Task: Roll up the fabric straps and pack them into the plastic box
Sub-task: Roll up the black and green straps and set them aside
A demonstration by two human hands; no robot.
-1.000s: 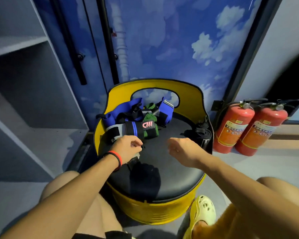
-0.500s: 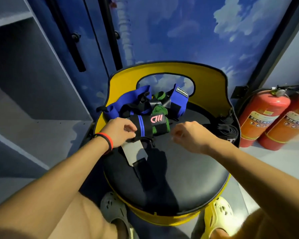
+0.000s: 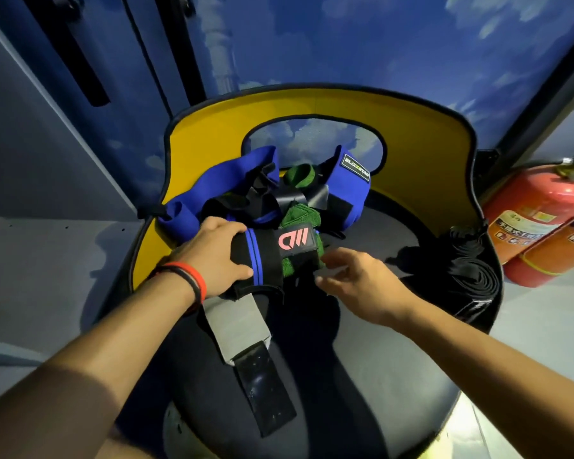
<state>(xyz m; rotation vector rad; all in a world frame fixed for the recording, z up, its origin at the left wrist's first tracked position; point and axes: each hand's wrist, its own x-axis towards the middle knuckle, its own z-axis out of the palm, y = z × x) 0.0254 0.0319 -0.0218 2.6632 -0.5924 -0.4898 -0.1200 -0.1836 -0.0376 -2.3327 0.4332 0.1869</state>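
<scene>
A pile of fabric straps lies at the back of a round black seat (image 3: 371, 376). My left hand (image 3: 212, 256) grips a black strap with a blue stripe and a pink logo (image 3: 279, 250); its grey and black tail (image 3: 242, 329) trails toward me over the seat. My right hand (image 3: 352, 276) hovers just right of that strap with fingers loosely bent, holding nothing. Behind lie a blue strap (image 3: 348, 187) and a green strap (image 3: 299, 220). A rolled black strap (image 3: 471, 276) sits at the seat's right edge. No plastic box is in view.
The seat has a yellow curved backrest (image 3: 421, 144) with an opening. Two red fire extinguishers (image 3: 537, 220) stand on the floor to the right. A grey shelf unit (image 3: 47, 193) is to the left, a blue sky-patterned wall behind.
The camera has moved closer and lower over the seat. My left hand has closed round the black strap, and my right hand has come in next to it.
</scene>
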